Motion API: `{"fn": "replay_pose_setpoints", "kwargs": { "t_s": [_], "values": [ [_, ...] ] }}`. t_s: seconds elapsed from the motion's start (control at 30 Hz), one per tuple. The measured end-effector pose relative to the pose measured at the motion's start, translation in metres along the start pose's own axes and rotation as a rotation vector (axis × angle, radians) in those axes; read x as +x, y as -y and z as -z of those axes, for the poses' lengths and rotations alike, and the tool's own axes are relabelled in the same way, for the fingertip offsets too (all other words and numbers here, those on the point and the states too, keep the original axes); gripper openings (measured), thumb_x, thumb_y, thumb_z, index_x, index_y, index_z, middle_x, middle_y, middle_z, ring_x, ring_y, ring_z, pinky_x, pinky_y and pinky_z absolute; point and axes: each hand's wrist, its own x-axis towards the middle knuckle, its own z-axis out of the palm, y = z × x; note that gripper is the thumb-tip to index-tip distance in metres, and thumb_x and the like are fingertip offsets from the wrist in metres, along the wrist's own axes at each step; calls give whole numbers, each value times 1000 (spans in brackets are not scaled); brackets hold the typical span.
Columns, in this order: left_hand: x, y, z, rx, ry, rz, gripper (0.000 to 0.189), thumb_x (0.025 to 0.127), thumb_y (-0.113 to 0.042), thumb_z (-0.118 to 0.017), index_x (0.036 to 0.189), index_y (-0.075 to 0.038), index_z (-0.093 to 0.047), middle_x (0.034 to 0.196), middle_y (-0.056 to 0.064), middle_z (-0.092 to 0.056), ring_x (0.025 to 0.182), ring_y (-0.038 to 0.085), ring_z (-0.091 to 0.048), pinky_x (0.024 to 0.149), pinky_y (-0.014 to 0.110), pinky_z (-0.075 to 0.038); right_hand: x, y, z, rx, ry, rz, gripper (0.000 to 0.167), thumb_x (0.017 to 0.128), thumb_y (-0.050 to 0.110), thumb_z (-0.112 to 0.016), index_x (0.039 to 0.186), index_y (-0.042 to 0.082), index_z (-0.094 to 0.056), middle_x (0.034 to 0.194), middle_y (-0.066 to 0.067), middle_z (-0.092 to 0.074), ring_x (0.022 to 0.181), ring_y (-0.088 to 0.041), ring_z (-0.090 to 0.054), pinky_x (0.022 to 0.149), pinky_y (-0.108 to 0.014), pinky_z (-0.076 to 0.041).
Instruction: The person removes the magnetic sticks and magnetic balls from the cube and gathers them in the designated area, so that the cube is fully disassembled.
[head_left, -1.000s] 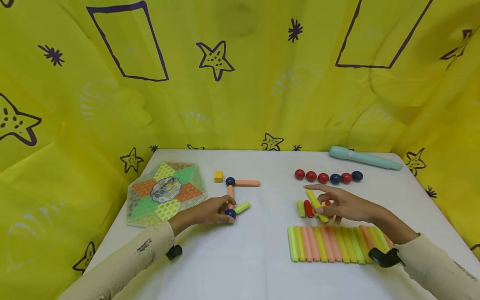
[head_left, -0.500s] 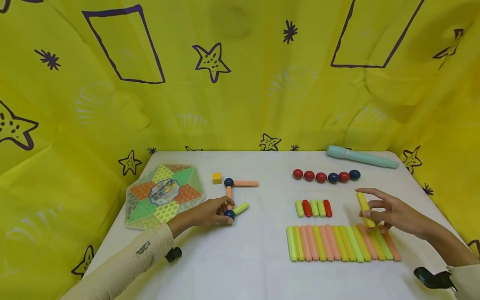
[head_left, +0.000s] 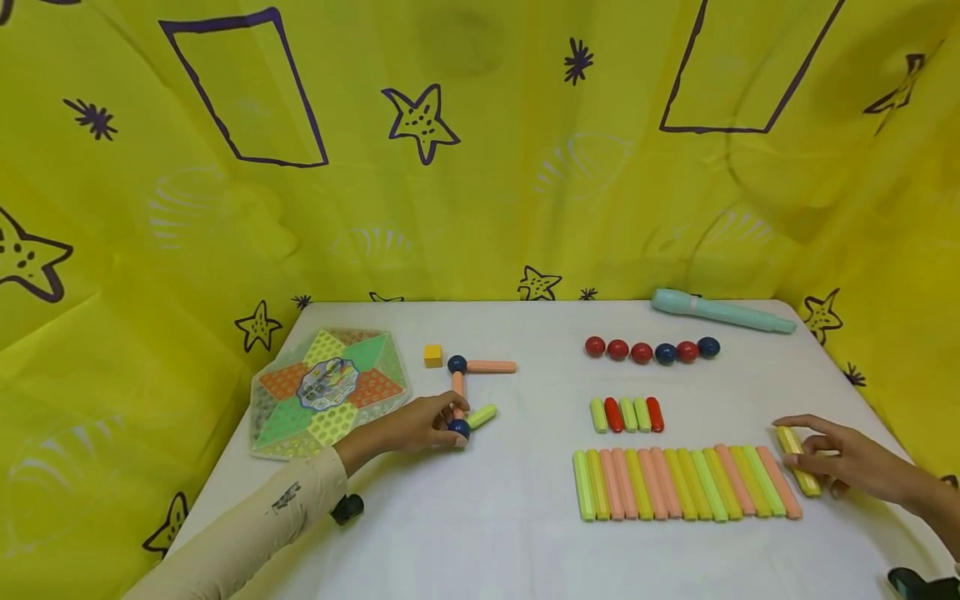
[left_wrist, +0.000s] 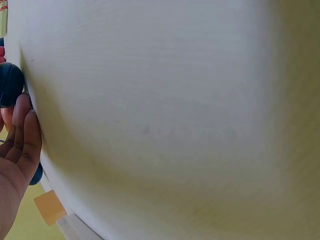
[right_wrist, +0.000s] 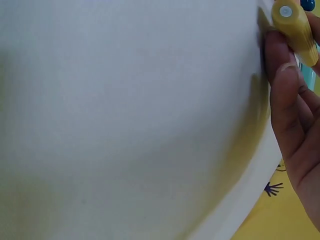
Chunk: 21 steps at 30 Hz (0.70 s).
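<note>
My left hand (head_left: 420, 423) grips a dark blue ball (head_left: 459, 428) between thumb and fingers. An orange stick (head_left: 458, 390) joins this ball to a second blue ball (head_left: 457, 364), from which another orange stick (head_left: 491, 367) points right. A short light-green stick (head_left: 482, 417) angles out beside the gripped ball. In the left wrist view the gripped ball (left_wrist: 10, 85) sits at the fingertips. At the right end of the long row, my right hand (head_left: 851, 458) pinches a yellow magnetic stick (head_left: 799, 462). Its round metal end shows on the yellow stick (right_wrist: 295, 30) in the right wrist view.
Long coloured sticks (head_left: 660, 485) lie side by side in a row at right. Behind them are several short green and red sticks (head_left: 627, 415), then red and blue balls (head_left: 641, 353). A teal tube (head_left: 720, 311), yellow cube (head_left: 433, 356) and hexagonal box (head_left: 330, 392) stand farther out.
My right hand has carried the yellow stick rightward and toward me, from over the short sticks to beside the long row's right end. The left hand stays on the blue ball.
</note>
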Motion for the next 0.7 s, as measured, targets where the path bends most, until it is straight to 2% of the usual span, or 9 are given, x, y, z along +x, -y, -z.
{"fn": "replay_pose_setpoints", "kwargs": {
  "t_s": [0.1,0.2,0.33,0.47,0.7],
  "values": [
    [0,-1,0,4,0,3,46,93,-27,-74,131,-11,-54,104,1,-62,91,11,-57,81,24,-50,0,0,-2,-10,14,10,51,106,13,-51,124,60,-45,87,-2,-56,59,-17,-54,49,-27,-43],
    [-1,-1,-1,-2,-2,6,47,93,-27,-74,131,-10,-54,103,1,-62,90,11,-57,81,24,-50,1,-2,-1,43,71,72,51,106,7,-48,125,55,-53,87,0,-57,58,-16,-53,47,-28,-41],
    [-1,-1,-2,-19,-4,4,47,93,-27,-74,131,-10,-54,103,1,-62,90,11,-57,80,24,-50,2,-3,-1,88,120,165,59,105,-2,-43,125,51,-57,78,-4,-58,54,-22,-50,43,-33,-37],
    [0,0,-1,-15,-8,-2,46,93,-28,-74,131,-10,-54,103,1,-62,89,11,-57,80,24,-50,3,-3,-5,48,85,197,60,104,-3,-44,127,52,-56,71,-9,-55,52,-26,-47,41,-34,-36],
    [0,1,0,-4,-5,0,46,93,-27,-74,131,-10,-54,103,2,-62,89,11,-57,80,23,-49,3,0,-10,-15,16,160,50,105,4,-47,128,48,-56,68,-4,-55,52,-20,-51,42,-30,-40]
  ]
}}
